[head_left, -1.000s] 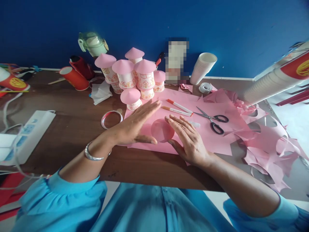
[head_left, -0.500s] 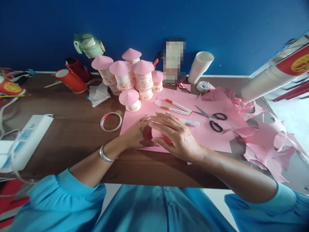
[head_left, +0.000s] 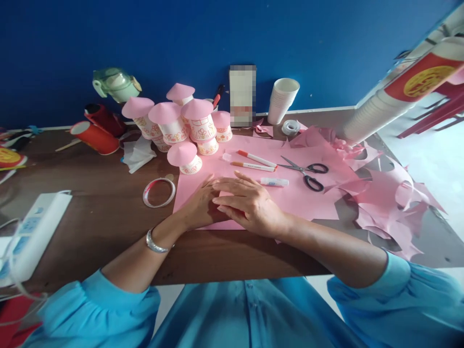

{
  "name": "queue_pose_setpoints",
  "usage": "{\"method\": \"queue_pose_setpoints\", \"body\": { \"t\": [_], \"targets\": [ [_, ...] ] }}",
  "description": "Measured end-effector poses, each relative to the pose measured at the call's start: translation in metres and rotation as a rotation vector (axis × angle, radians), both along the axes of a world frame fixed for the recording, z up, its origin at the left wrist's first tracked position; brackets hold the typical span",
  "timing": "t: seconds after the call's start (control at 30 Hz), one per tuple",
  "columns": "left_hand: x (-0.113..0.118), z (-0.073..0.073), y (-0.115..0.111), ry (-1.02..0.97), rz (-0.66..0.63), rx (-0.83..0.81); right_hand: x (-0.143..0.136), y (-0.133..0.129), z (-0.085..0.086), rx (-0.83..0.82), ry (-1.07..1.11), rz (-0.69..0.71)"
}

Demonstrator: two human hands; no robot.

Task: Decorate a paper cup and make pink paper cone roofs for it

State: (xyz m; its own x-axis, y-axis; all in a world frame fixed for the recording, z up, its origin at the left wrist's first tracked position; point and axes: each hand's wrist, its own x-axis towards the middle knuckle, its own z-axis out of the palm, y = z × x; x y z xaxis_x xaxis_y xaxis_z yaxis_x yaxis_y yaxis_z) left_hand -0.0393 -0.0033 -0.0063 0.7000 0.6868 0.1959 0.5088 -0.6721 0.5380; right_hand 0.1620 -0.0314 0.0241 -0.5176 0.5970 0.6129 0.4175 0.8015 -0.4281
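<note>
My left hand [head_left: 203, 205] lies low over the pink paper sheet [head_left: 308, 203], its fingers stretched toward the middle and partly covered by the other hand. Across it rests my right hand [head_left: 250, 203], with fingers extended and slightly spread. Whatever lies under the palms is hidden; only pink paper shows between the fingers. Just beyond the hands are a glue stick [head_left: 274, 182], a red marker [head_left: 257, 158], a brown marker [head_left: 253, 166] and black-handled scissors [head_left: 304, 170]. Several decorated paper-cup towers with pink cone roofs [head_left: 197, 110] stand behind to the left.
Left of the sheet lies a tape roll [head_left: 158, 193]; a power strip [head_left: 34, 237] is farther left. Red cups [head_left: 94, 137] and a green-lidded container [head_left: 116, 84] stand behind. Cup stacks [head_left: 283, 100] and paper scraps [head_left: 395, 203] occupy the back and right.
The view has turned slightly, so the table items appear farther left. My right hand has settled closer over the left, and less pink shows between them.
</note>
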Motion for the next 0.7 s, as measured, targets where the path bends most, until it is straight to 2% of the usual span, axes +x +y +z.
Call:
{"method": "queue_pose_setpoints", "body": {
  "t": [0.17, 0.4, 0.53, 0.6, 0.67, 0.7],
  "targets": [
    [-0.003, 0.0, 0.002, -0.02, -0.022, 0.021, 0.0, 0.002, -0.001, -0.003, -0.035, -0.009],
    [-0.01, -0.009, 0.005, 0.038, -0.021, 0.036, 0.0, 0.002, -0.006, 0.002, -0.077, -0.007],
    [-0.012, -0.015, 0.01, -0.04, -0.059, 0.03, 0.001, 0.0, -0.003, 0.029, -0.037, 0.003],
    [-0.011, -0.014, 0.009, -0.088, -0.009, 0.001, 0.009, 0.002, 0.007, 0.047, 0.014, 0.004],
    [-0.01, -0.011, 0.006, -0.102, 0.132, -0.059, 0.025, 0.007, 0.018, 0.045, 0.058, -0.045],
    [-0.009, -0.009, 0.003, -0.093, 0.229, -0.099, 0.037, 0.011, 0.023, 0.036, 0.068, -0.114]
  ]
}}
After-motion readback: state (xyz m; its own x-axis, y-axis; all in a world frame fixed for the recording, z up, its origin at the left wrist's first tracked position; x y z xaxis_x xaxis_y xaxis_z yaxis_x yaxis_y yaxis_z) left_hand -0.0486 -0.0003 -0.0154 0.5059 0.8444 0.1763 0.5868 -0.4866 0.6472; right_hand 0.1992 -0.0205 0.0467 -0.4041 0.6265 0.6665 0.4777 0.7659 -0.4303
